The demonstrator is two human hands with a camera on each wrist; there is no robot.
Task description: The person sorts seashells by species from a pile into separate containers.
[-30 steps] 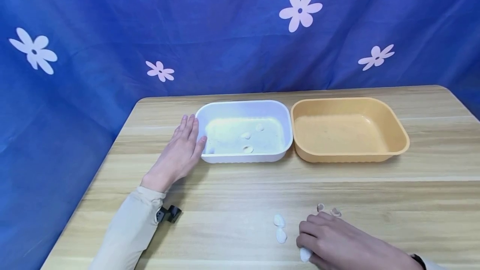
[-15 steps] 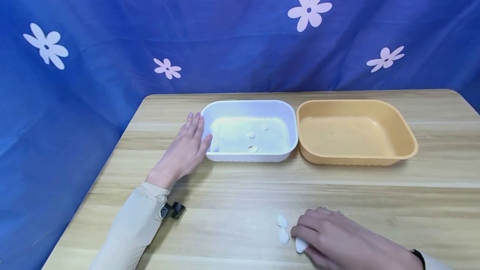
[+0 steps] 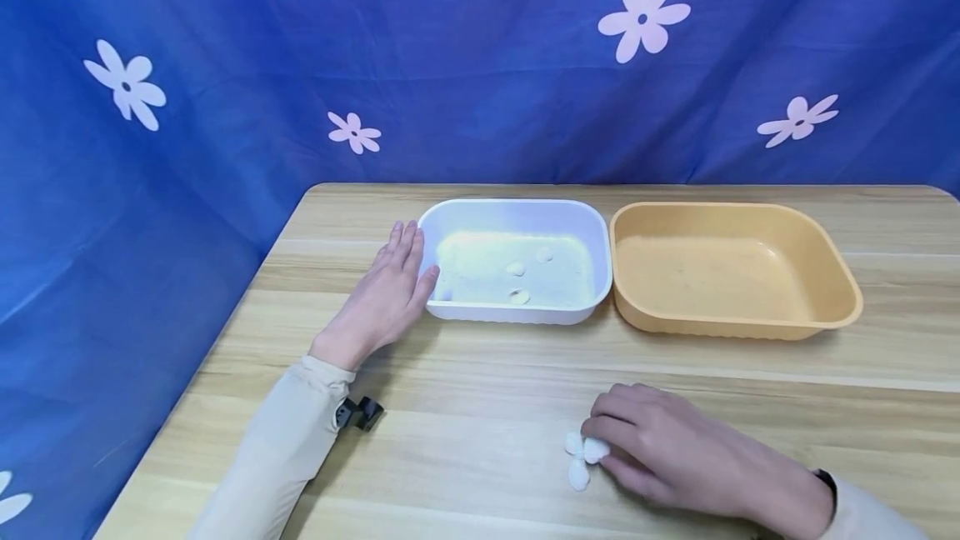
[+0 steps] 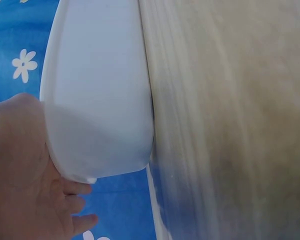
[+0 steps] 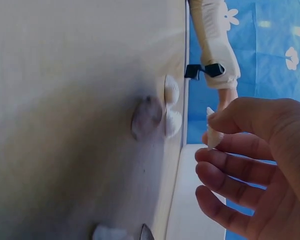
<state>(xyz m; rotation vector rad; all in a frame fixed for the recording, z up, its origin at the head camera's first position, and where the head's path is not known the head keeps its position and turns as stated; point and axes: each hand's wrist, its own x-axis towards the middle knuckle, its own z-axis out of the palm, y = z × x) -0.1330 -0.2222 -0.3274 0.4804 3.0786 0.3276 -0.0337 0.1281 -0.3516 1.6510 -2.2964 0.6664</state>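
My right hand (image 3: 667, 448) pinches a white seashell (image 5: 215, 132) between thumb and index finger, held up off the table. Beside it in the head view, two white ribbed seashells, an upper one (image 3: 573, 442) and a lower one (image 3: 578, 475), lie on the wood. A greyish seashell (image 5: 146, 119) lies near them in the right wrist view. My left hand (image 3: 382, 290) touches the left end of the white tray (image 3: 517, 314), its fingers straight. Three pale shells lie inside that tray, one of them near the front wall (image 3: 519, 297).
A yellow-orange tray (image 3: 738, 327) stands against the white tray's right side. More shells, among them a pale one (image 5: 110, 233), show at the bottom of the right wrist view. A blue flowered cloth (image 3: 487, 65) hangs behind the wooden table (image 3: 465, 407).
My right hand has picked up the seashell and carried it away from the table's near edge, close by the two white shells. The left hand stays at the tray; the head view has shifted slightly.
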